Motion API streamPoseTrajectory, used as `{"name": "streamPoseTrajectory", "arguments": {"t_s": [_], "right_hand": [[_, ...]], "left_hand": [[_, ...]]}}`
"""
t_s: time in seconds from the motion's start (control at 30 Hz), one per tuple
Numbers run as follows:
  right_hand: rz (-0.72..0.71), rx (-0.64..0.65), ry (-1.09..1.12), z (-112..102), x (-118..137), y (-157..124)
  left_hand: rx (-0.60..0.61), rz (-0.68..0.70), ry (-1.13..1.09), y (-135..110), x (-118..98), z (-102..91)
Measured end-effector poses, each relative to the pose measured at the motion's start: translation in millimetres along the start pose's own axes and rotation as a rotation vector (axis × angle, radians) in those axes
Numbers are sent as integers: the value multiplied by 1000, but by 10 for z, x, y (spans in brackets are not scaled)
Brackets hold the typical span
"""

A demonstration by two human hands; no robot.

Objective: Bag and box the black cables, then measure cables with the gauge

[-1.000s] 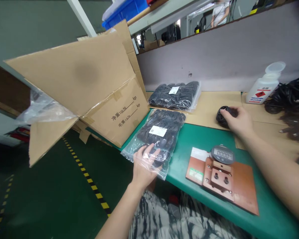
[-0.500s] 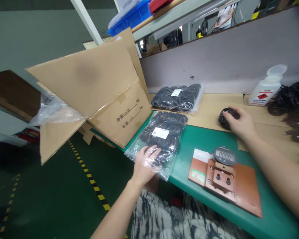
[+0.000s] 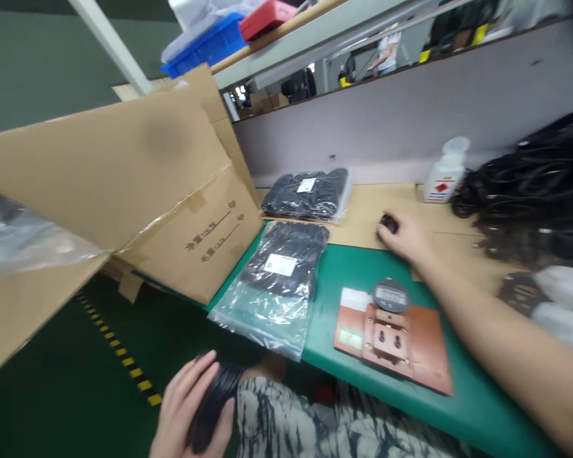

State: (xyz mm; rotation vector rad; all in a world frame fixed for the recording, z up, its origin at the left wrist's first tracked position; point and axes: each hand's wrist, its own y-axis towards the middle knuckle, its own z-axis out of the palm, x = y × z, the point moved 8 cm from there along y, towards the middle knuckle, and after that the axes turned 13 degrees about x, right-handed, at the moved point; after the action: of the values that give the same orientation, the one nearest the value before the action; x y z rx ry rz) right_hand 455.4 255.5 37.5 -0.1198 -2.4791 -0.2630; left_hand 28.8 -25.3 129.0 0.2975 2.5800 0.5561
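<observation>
My left hand point(image 3: 184, 404) is closed around a bundle of black rubber rings point(image 3: 214, 410), low in front of the bench and close to my lap. Farther right, my right hand point(image 3: 405, 238) pinches a small black coil point(image 3: 389, 222) above the cardboard sheet; the fingers partly cover it. Between the hands lies a clear plastic bag point(image 3: 281, 299) of black rings, its contents at the far end and its near end flat. A second filled bag point(image 3: 310, 200) with a white label lies behind it. A digital gauge point(image 3: 390, 296) sits on a copper-coloured plate point(image 3: 427, 346).
A large open carton point(image 3: 205, 235) stands at the left with its flaps out. A white bottle point(image 3: 444, 181) is by the back wall, beside a heap of black cords point(image 3: 530, 172). Overhead runs a shelf holding a blue bin point(image 3: 207, 48).
My left hand has left the near bag and come down left, now with a bundle of black rings in it. The right hand still holds the coil. The view has shifted right.
</observation>
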Motion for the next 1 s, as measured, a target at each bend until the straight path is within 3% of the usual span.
{"name": "streamPoseTrajectory", "arguments": {"t_s": [0.1,0.17,0.27,0.37,0.5,0.63,0.77,1.0], "right_hand": [[52,-2,-80,-79,10,-3],[95,12,-104,-151,-37,6],[150,41,-90,-281,-179,-10],[161,38,-36,-409,-340,-99],[95,-29,66,-507,-451,-250],[35,-95,150,-518,-475,-284],[-2,-136,179,-528,-455,-250],[-18,-224,177,-614,-400,-301]], "left_hand": [[-7,-7,-211,491,-362,79],[122,69,-295,973,-705,348],[331,187,-380,1688,-1230,936],[474,302,-342,2244,-1705,1619],[535,285,-207,2702,-2039,2438],[658,212,-59,2815,-2064,2997],[833,238,12,2722,-1981,3182],[836,275,-17,2764,-1838,2968]]}}
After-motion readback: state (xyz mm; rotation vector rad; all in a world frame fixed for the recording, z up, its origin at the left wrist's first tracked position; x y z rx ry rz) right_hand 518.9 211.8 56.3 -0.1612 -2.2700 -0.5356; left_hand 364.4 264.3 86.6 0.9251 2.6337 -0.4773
